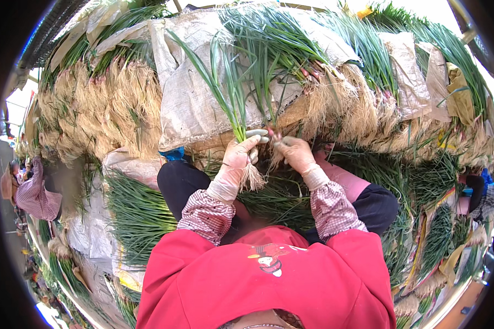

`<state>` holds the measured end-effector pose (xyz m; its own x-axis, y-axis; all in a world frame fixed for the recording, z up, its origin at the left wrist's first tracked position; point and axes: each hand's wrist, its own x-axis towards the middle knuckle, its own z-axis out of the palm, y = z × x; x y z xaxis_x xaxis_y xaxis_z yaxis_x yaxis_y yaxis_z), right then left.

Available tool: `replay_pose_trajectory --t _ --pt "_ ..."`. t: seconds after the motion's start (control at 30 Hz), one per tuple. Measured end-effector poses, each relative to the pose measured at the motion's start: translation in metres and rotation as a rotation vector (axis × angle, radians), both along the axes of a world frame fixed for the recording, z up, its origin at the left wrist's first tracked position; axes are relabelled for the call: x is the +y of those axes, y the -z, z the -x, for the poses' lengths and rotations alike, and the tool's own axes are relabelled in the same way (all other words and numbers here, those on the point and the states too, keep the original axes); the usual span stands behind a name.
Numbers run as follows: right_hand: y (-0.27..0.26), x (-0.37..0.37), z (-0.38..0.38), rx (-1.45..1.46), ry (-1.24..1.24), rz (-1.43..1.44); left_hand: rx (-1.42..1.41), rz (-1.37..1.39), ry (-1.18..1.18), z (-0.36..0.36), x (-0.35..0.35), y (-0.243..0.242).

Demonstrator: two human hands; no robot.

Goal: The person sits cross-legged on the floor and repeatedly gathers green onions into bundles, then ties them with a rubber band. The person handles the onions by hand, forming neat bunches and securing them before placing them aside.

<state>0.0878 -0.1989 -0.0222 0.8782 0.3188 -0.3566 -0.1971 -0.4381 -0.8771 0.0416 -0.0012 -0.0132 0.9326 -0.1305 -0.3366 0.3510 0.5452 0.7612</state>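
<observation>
My left hand (pixel 235 158) is closed around a small bunch of spring onions (pixel 232 113). Their green leaves point up and away from me, and pale roots hang below the palm. Beside it, the fingers of my right hand (pixel 298 154) pinch the reddish bulb end of more spring onions (pixel 275 135), whose stringy roots dangle under the fingertips. Both hands look thinly gloved, with whitish coverings on some fingers. Just beyond them, a woven sack (pixel 197 90) covers part of a heap, and loose spring onions (pixel 280 41) with reddish bulbs lie across it.
Long-rooted spring onions (pixel 107 98) are stacked along the left of the heap; more rooted bunches (pixel 350 94) lie right. A pile of leafy greens (pixel 142 218) rests beside my left knee. Other people (pixel 39 193) sit at the far left and far right.
</observation>
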Motion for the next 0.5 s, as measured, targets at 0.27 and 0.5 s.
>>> replay_pose_trajectory --t 0.27,0.5 --pt "-0.035 0.008 0.023 -0.786 -0.245 0.393 0.048 -0.054 0.052 -0.024 -0.022 0.0" --pt "-0.037 0.001 0.024 -0.483 -0.488 0.302 0.172 0.125 0.062 -0.003 -0.011 0.012"
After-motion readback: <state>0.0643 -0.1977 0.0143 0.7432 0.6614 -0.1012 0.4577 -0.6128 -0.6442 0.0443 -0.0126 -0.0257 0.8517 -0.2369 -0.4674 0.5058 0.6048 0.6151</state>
